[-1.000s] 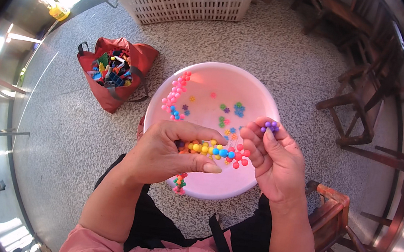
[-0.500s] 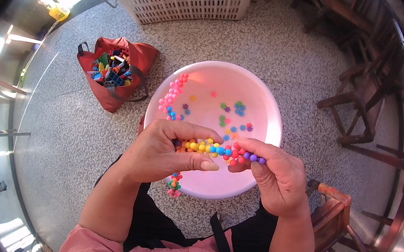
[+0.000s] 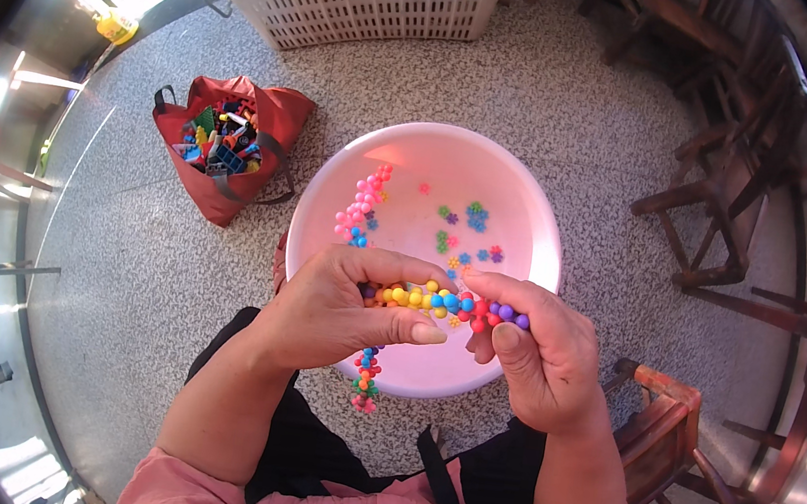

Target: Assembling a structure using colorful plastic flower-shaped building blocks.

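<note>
A: Grip status?
B: Left hand (image 3: 336,309) and right hand (image 3: 542,355) both pinch the bead chain (image 3: 443,302); it spans between the fingertips, its tail hanging under the left palm.
A: Handling?
B: Looks light, hard plastic, bends at the joints. Hold close to the joint. Beyond the fingers: basin (image 3: 537,233), loose beads (image 3: 473,218).

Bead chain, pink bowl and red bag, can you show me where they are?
bead chain (image 3: 445,302), head view, on its yellow and blue middle beads.
pink bowl (image 3: 530,207), head view, on its bare inner wall.
red bag (image 3: 285,112), head view, on its red cloth side.
</note>
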Tool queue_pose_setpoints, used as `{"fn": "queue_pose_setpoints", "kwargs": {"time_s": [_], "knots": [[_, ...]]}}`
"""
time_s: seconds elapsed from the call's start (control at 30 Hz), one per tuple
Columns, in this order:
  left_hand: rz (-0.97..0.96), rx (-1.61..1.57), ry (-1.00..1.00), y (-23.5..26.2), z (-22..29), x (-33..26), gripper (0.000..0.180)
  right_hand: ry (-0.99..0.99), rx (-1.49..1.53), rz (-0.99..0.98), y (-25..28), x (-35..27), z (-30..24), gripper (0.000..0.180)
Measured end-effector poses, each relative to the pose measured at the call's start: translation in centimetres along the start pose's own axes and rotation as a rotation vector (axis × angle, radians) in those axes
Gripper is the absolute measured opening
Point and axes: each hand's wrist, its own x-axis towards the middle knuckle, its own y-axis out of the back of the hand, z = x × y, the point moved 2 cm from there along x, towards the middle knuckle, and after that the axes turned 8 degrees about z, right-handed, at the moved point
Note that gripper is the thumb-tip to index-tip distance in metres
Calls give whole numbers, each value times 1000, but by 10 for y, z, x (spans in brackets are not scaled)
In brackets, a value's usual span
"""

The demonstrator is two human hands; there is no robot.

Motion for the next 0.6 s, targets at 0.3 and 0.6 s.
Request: {"fn": "queue_pose_setpoints", "kwargs": {"time_s": [0.3, 0.6], "knots": [[-34, 44, 7, 5, -3, -1, 39, -118, 69, -70, -2, 0, 1, 26], [-73, -13, -8, 7, -6, 0, 37, -116, 143, -9, -9, -3, 1, 21]]}}
